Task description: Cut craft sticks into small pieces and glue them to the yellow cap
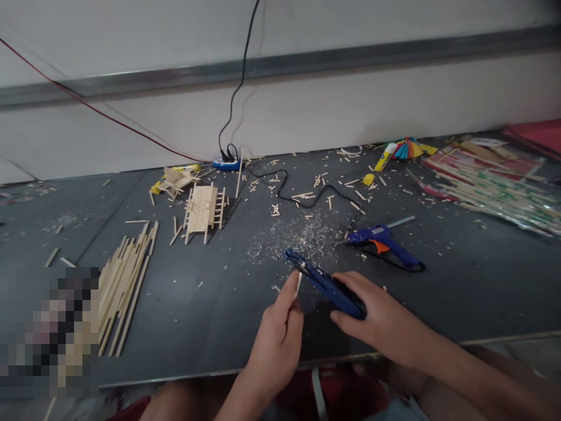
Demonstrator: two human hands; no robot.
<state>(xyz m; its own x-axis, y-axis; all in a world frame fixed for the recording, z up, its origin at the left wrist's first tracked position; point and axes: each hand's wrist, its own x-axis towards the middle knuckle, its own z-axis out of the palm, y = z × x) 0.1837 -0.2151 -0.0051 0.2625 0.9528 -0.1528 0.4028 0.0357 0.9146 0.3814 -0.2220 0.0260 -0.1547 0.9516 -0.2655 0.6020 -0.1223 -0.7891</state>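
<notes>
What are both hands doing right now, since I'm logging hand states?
Left hand: closed on a small wooden stick.
Right hand: closed around a blue cutting tool.

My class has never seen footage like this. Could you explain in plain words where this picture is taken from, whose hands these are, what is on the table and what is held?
There is no robot here, just a person's bare hands. The picture comes from a camera on the person's head, looking forward and down. The left hand pinches a thin stick; the right hand holds blue pliers, their tip at the stick. On the table are long sticks, a model and a glue gun.
</notes>
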